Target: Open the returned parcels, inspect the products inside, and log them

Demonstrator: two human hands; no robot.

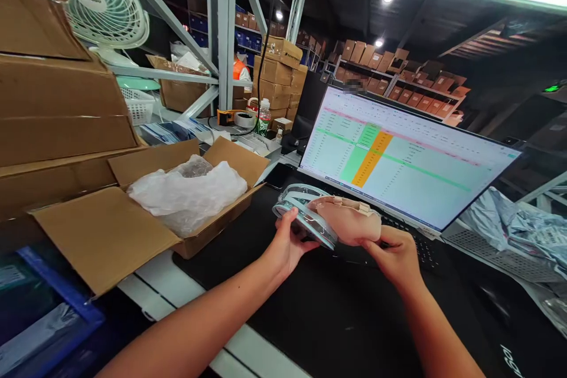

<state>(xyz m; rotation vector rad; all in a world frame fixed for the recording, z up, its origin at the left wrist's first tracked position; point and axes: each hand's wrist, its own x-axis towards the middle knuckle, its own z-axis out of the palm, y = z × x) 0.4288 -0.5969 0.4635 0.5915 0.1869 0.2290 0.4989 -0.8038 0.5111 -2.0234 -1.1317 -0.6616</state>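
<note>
Just right of the frame's centre, we are gripping a clear case (310, 221) with pale-blue trim in our left hand (290, 245), the thumb pressing its edge. Our right hand (396, 254) is pinching the right end of a beige piece (348, 221) that is overlapping the case; whether it is lying partly inside, we cannot tell. At centre left, an open cardboard box (215, 233) is holding white plastic wrapping (190, 192); at right, a monitor (407, 171) is showing a spreadsheet.

White lettering (510, 360) on the black mat (336, 319) perhaps reads "logi"; the screen's (411, 153) is too small.
</note>
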